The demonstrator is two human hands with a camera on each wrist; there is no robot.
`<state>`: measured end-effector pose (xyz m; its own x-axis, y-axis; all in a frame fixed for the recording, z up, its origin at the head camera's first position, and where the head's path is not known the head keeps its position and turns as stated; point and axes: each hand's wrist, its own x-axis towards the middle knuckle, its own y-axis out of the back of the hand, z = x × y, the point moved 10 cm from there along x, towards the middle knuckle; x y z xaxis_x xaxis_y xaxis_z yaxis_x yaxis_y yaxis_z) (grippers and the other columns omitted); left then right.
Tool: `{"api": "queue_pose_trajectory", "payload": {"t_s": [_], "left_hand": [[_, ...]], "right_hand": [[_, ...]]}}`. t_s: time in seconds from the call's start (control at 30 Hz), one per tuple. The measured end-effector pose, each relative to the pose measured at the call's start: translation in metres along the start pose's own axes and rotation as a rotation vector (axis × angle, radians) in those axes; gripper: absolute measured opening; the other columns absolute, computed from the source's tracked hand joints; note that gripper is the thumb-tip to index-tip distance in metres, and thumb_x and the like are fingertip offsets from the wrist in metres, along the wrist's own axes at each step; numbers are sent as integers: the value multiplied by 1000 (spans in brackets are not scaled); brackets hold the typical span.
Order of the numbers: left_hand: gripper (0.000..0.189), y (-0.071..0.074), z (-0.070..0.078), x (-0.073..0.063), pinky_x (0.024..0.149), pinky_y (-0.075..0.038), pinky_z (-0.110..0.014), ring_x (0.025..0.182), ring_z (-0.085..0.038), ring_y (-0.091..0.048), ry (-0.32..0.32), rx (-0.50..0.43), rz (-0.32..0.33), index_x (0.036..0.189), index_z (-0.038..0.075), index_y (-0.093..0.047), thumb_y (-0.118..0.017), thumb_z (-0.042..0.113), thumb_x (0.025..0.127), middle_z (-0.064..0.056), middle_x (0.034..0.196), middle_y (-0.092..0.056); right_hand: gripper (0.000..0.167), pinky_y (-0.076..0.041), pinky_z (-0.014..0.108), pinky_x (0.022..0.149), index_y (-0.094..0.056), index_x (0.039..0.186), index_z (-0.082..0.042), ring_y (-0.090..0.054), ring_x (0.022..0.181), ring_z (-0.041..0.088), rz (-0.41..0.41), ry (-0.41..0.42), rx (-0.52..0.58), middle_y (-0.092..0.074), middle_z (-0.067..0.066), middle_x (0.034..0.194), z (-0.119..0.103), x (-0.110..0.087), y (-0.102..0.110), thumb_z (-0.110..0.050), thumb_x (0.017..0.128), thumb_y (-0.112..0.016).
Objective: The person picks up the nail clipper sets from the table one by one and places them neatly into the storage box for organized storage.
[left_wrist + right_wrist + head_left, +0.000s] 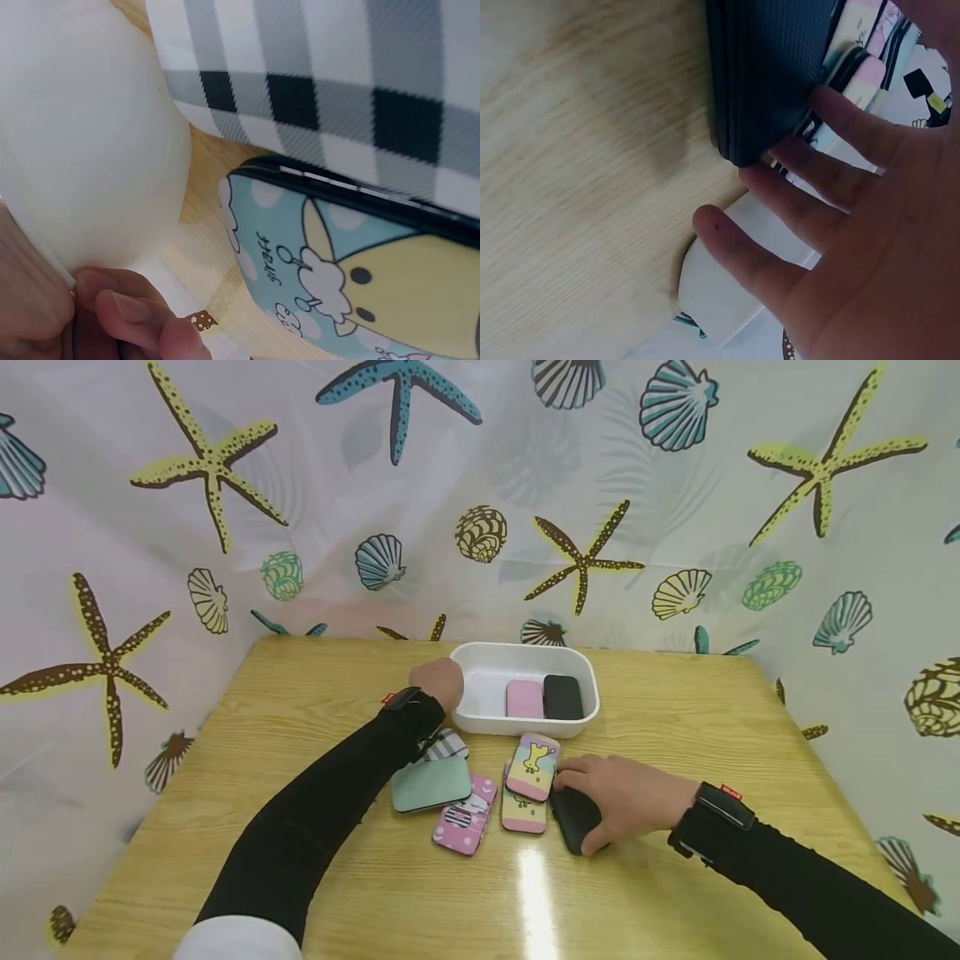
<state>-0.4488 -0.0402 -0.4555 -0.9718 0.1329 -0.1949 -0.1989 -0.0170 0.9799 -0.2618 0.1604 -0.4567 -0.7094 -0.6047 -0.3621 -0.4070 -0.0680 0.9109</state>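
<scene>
My left hand (438, 683) grips the left rim of a white plastic bin (523, 725); in the left wrist view its fingers (131, 309) curl at the edge. In the bin lie a pink case (524, 699) and a black case (563, 697). My right hand (628, 795) spans another black case (573, 820) on the table, thumb at its near end. In the right wrist view the fingers are spread and fairly straight, some fingertips touching the case's edge. Beside it, a pastel giraffe case (534, 767) overlaps a similar pastel case (523, 818).
Left of these, a mint-green case (431, 783) overlaps a pink cartoon case (467, 837). A plaid case (448, 745) lies partly behind my left arm, near a blue giraffe case (375, 277). Behind the wooden table (675, 710) hangs a sheet printed with starfish and shells.
</scene>
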Motion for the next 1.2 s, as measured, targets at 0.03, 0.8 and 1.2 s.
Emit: {"api": "queue_pose_trajectory", "payload": {"t_s": [0.03,0.8,1.2], "left_hand": [[24,0,0,-1,81,-54,-37,83,-21,-60,0,2,0,114,7,-69,-48,16,105,-6,97,-67],[23,2,-1,-2,79,-52,-35,83,-21,-61,5,2,-10,115,7,-69,-51,17,104,-6,96,-67],[24,-1,-1,2,79,-54,-35,81,-20,-60,6,14,-18,114,7,-70,-50,17,105,-5,96,-67]], "right_hand": [[82,-46,43,101,-52,141,-24,-51,121,19,-3,-7,3,-44,0,152,0,0,-3,-55,72,-85],[83,-47,32,80,-48,147,-25,-50,101,12,-36,-19,-1,-55,-4,133,-5,-19,23,-44,74,-81],[83,-50,30,82,-44,148,-17,-55,102,15,103,53,49,-58,-2,128,-9,10,117,-40,78,-81]]}}
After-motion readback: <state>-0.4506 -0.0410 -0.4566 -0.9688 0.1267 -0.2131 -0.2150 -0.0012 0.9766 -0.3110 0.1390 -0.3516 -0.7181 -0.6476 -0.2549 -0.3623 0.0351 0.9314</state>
